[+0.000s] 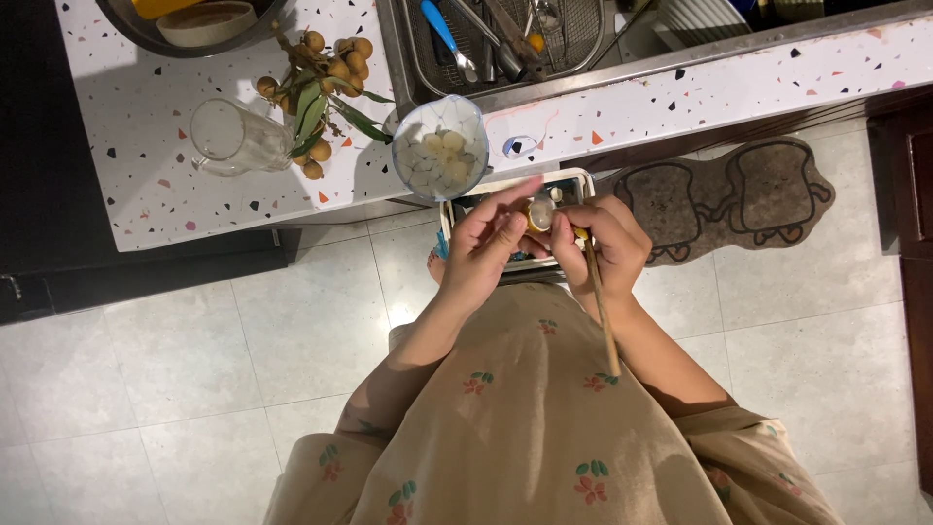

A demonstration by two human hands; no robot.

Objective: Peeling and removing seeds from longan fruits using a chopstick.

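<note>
Over a white tray (585, 178) below the bench (680, 92), the left hand (483, 255) pinches a small peeled fruit (539, 213) with its fingers; the right hand (603, 245) grips a wooden stick (600, 306).

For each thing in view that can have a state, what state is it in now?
Longan fruit: partly peeled, held between both hands.
Left hand: gripping the fruit.
Right hand: holding a thin wooden stick, touching the fruit.
Bowl: holds peeled fruit.
Glass: lying on its side, empty.
Longan bunch: unpeeled, on stems.
</note>
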